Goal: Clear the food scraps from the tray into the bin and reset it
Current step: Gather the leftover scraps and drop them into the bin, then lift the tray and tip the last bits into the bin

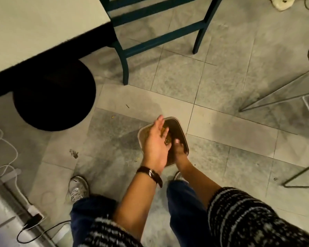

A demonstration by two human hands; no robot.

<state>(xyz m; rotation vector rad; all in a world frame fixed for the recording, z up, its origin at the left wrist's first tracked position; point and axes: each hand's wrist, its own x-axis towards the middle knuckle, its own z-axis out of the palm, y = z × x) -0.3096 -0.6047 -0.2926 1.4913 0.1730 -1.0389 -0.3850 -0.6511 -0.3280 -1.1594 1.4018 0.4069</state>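
Tray (183,135), dark inside with a pale rim, is held low over the tiled floor (221,82) in front of my feet, with brownish food scraps (167,138) visible inside it. Working from largest to smallest: the pale table (34,24) fills the upper left, its round black base (53,97) beneath it; a teal chair (159,24) stands behind; no bin can be identified with certainty in this view. My left hand (154,147), with a dark watch (151,173) at the wrist, hovers above the tray with fingers spread and extended, palm toward the scraps, gripping nothing that I can see. My right hand (179,150) is at the tray's near edge, apparently supporting it; whether its fingers close around the rim I cannot tell. Small crumbs (74,153) already lie on the tiles. Chief risk, in my judgement: since the tray sits over bare floor, sweeping scraps out now would scatter them on the tiles; a one-handed hold could also let the tray tip.
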